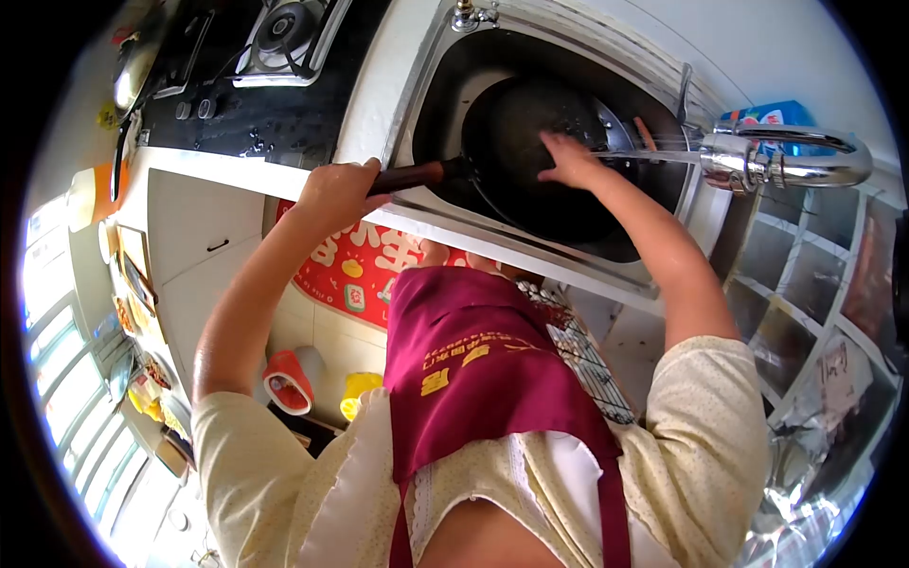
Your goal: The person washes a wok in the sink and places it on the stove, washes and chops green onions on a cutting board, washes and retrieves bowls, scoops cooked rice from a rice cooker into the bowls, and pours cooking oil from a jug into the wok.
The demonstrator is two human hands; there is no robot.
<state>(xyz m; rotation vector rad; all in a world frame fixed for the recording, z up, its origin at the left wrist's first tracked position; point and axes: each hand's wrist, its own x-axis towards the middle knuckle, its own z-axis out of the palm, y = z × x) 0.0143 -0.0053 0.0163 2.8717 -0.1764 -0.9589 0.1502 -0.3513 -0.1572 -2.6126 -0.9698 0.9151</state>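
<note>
A black wok (516,118) lies tilted in the dark sink (440,104). Its brown handle (412,178) sticks out over the sink's left front edge, and my left hand (341,197) is wrapped round the end of it. Inside the wok, my right hand (568,161) reaches over the inner surface with its fingers spread. Water streams from the chrome faucet (729,163) toward the wok, close to my right hand. Whatever lies under my right palm is hidden.
To the left is a black gas stove (260,118) with a burner (284,28). A blue package (776,118) stands behind the faucet. A small valve (467,16) is at the sink's back left corner. A red mat (350,270) lies on the floor.
</note>
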